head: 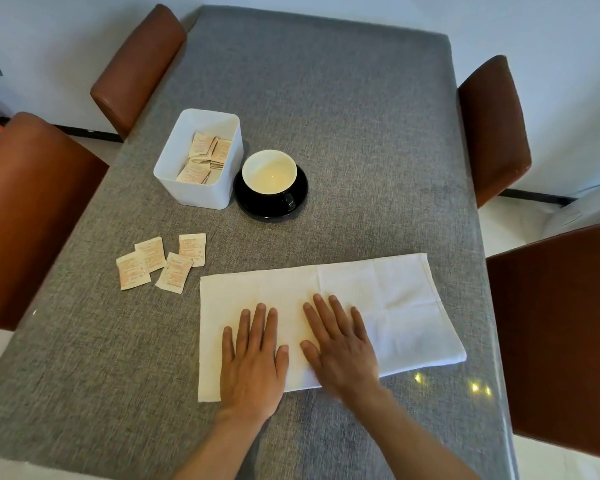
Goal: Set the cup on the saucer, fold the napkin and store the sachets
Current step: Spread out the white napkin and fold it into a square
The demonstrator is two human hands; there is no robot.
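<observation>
A white napkin (pixel 378 299), folded into a long rectangle, lies flat near the table's front. My left hand (pixel 253 358) and my right hand (pixel 340 344) both press flat on its left half, fingers spread, holding nothing. A black cup with a white inside (pixel 269 172) stands on a black saucer (pixel 298 199) at mid table. Several pale sachets (pixel 163 261) lie loose on the cloth left of the napkin. More sachets (pixel 205 157) sit inside a white box (pixel 194 192) beside the saucer.
The table (pixel 343 116) carries a grey woven cloth. Brown chairs stand around it: two on the left (pixel 32 209), (pixel 136 64) and two on the right (pixel 492 126), (pixel 561 334).
</observation>
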